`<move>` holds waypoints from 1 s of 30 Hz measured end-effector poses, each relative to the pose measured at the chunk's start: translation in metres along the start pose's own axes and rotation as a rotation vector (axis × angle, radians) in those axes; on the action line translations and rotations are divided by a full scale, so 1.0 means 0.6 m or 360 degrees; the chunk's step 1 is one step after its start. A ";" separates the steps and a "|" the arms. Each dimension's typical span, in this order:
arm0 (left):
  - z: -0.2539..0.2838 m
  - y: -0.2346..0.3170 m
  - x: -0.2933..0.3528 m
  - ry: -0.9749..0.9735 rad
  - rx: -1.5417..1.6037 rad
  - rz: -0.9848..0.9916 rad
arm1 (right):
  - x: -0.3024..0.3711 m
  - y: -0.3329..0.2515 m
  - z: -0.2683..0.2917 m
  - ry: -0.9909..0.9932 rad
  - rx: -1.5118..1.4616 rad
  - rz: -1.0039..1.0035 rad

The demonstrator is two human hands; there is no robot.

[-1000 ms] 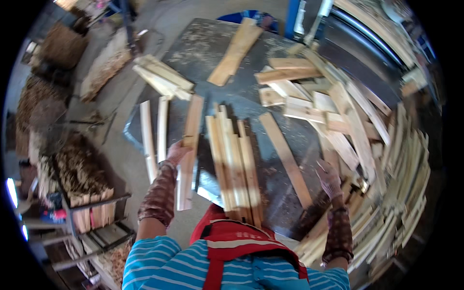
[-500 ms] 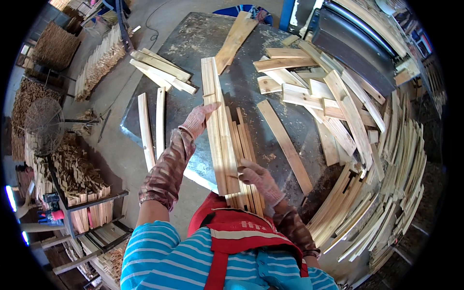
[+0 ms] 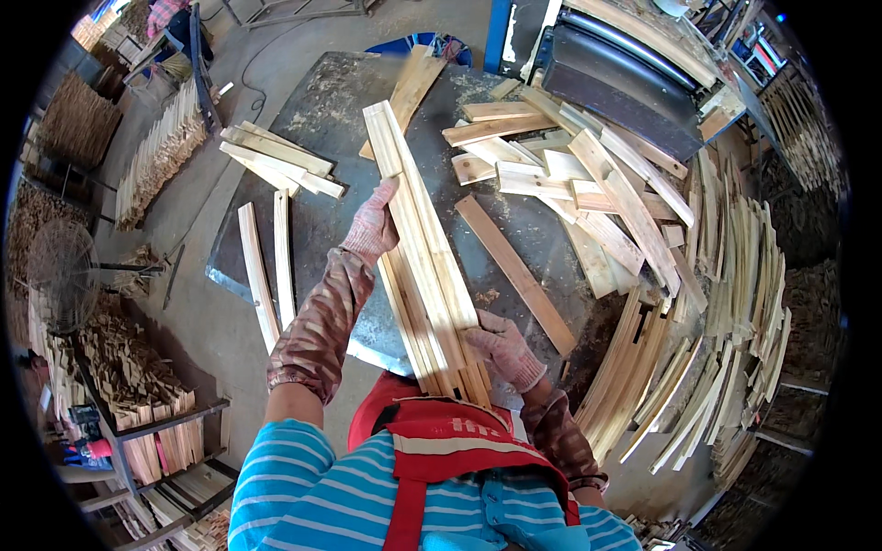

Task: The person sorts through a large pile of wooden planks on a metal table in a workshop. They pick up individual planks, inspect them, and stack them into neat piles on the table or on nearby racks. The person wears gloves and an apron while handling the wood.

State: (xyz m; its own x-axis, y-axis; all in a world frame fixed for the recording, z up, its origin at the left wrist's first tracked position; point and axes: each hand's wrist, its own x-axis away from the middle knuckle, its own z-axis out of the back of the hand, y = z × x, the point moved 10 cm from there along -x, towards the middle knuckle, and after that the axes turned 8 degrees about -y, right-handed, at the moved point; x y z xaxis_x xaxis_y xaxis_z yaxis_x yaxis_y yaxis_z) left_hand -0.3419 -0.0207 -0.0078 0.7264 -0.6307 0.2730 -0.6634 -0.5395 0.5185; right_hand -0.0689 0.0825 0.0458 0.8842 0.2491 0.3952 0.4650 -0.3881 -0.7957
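Both gloved hands are closed on a few long, pale wooden boards (image 3: 421, 216) held together lengthwise in front of me. My left hand (image 3: 375, 222) grips their left edge about midway, thumb lying on top. Near the close end, my right hand (image 3: 505, 349) holds the right edge, thumb on the upper face; its other fingers are partly hidden. Under the held boards, a row of narrow wooden strips (image 3: 413, 335) lies side by side, reaching the table edge at my waist. A single brown board (image 3: 516, 275) rests on the dark table (image 3: 322, 101) to the right.
A jumbled pile of boards (image 3: 588, 197) covers the table's right side before a roller machine (image 3: 625, 78). Several short boards (image 3: 280, 158) and two separate strips (image 3: 257, 275) lie left. Stacked strips (image 3: 744, 266) stand far right. A fan (image 3: 62, 275) and wood racks line the left.
The held boards have turned, their near end swinging right over the strips below. My right hand has moved with that end and now grips its edge. The whole view has shifted slightly.
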 end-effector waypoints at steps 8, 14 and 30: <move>-0.117 -0.002 0.003 -0.0503 0.0551 -0.0001 | 0.019 -0.013 0.016 0.0137 -0.0040 0.0102; -0.150 -0.026 -0.011 -0.0549 0.0496 -0.0013 | 0.023 0.072 0.078 0.0390 -0.0146 0.0068; -0.086 -0.144 -0.018 -0.0469 -0.0116 0.0296 | -0.022 -0.001 0.122 0.0308 -0.0698 0.0462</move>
State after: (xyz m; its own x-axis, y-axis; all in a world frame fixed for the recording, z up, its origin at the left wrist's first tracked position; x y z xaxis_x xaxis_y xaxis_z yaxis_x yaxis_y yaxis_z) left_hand -0.2832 0.0614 -0.0137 0.5042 -0.8540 0.1284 -0.7572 -0.3657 0.5411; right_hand -0.0844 0.1446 0.0076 0.9515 -0.0744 0.2984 0.1399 -0.7594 -0.6354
